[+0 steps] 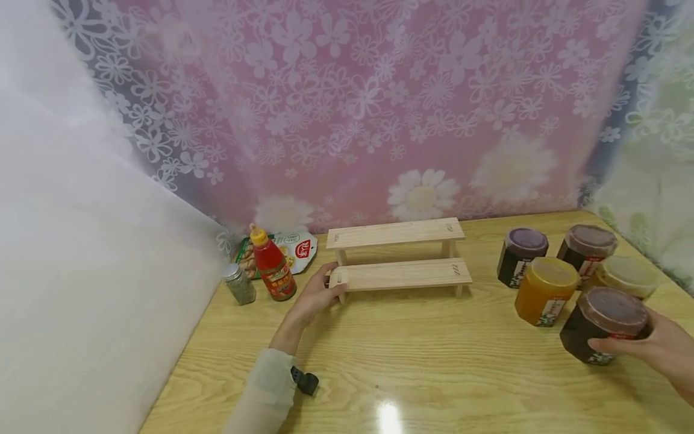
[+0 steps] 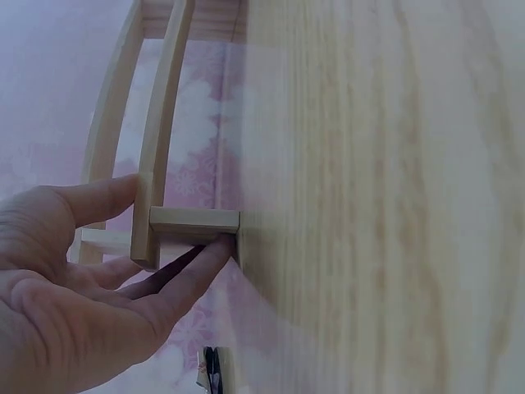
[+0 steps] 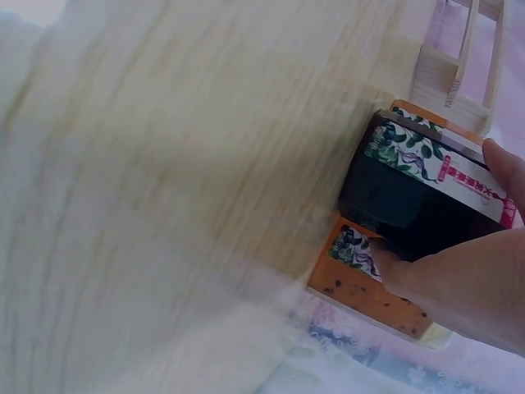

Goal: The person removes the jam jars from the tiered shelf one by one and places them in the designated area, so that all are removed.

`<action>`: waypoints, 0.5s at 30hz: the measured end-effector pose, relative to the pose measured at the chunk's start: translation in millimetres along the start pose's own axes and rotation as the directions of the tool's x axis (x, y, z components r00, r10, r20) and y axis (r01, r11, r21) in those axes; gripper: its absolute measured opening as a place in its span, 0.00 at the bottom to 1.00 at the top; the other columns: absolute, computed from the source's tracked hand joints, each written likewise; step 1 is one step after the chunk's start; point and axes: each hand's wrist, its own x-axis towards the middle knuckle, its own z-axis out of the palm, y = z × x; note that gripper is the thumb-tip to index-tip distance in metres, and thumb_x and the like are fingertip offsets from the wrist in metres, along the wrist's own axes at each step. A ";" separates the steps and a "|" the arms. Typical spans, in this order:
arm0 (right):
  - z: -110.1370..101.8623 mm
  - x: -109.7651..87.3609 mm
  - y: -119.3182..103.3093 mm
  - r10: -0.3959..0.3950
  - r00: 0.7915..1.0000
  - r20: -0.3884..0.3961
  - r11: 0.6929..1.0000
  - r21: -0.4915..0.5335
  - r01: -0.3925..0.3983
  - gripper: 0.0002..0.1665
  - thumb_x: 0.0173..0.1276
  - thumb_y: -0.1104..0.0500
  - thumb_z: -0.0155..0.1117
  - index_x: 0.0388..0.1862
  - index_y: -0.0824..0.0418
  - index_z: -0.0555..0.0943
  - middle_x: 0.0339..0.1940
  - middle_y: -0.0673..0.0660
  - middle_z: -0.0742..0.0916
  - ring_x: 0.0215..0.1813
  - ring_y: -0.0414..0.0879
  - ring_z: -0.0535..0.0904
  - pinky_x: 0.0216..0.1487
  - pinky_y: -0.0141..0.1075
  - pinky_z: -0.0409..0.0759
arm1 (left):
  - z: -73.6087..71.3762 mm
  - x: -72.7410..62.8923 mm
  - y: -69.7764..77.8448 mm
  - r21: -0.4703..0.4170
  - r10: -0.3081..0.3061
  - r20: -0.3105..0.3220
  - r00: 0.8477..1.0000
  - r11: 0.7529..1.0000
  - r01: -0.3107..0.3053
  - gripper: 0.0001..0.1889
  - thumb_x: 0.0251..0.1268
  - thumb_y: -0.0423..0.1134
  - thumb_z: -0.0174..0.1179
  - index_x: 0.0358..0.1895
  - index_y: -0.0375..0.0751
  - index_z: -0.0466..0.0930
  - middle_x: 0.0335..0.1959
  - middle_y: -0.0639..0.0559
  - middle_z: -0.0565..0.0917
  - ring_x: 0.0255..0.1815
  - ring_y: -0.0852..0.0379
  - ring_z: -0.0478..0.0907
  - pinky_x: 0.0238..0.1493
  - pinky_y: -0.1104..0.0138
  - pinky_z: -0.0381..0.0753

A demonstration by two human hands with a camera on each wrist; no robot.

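My left hand (image 1: 317,295) grips the left end of the low front step (image 1: 406,274) of a pale wooden two-step rack. In the left wrist view, the thumb lies on the board (image 2: 156,131) and the fingers reach to the short leg (image 2: 195,220) underneath. At the right, my right hand (image 1: 664,349) holds a dark, many-sided jar (image 1: 604,328) by its sides. The jar's white label with leaves and red print (image 3: 435,160) faces the right wrist camera. Behind it, a jar with orange contents and dark seeds (image 3: 373,287) shows partly.
Near the dark jar stand an orange jar (image 1: 544,292), a purple-lidded jar (image 1: 523,253), another dark jar (image 1: 588,247) and a pale-lidded jar (image 1: 623,277). A red sauce bottle (image 1: 275,271), a spice shaker (image 1: 240,286) and a food pouch (image 1: 298,248) are at the left. Behind hangs a floral curtain (image 1: 358,120).
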 end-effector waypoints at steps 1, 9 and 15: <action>0.0 -0.3 -0.5 -0.003 1.000 -0.010 1.000 -0.002 0.003 0.64 0.77 0.47 0.66 0.78 0.82 0.32 0.72 0.90 0.52 0.66 0.86 0.56 0.58 0.73 0.66 | -0.2 -0.7 -0.7 -0.002 0.007 0.001 1.000 1.000 -0.007 0.36 0.77 0.35 0.61 0.82 0.40 0.56 0.71 0.28 0.70 0.65 0.38 0.75 0.60 0.50 0.81; -7.3 22.0 36.3 -0.236 0.936 -0.262 0.971 -0.033 0.235 0.52 0.75 0.58 0.70 0.87 0.58 0.50 0.71 0.60 0.73 0.53 0.26 0.74 0.56 0.35 0.78 | -9.1 -16.4 -2.4 0.080 0.043 -0.019 0.999 0.996 -0.041 0.36 0.76 0.39 0.63 0.82 0.45 0.59 0.73 0.31 0.70 0.69 0.36 0.72 0.63 0.47 0.78; -20.3 34.9 35.4 -0.488 0.812 -0.320 0.871 -0.120 0.476 0.44 0.79 0.63 0.63 0.86 0.46 0.55 0.77 0.32 0.66 0.73 0.18 0.57 0.67 0.14 0.47 | -27.3 -42.6 23.6 0.325 0.173 -0.028 0.985 0.933 -0.155 0.29 0.77 0.41 0.63 0.77 0.39 0.69 0.75 0.38 0.72 0.76 0.36 0.67 0.68 0.44 0.73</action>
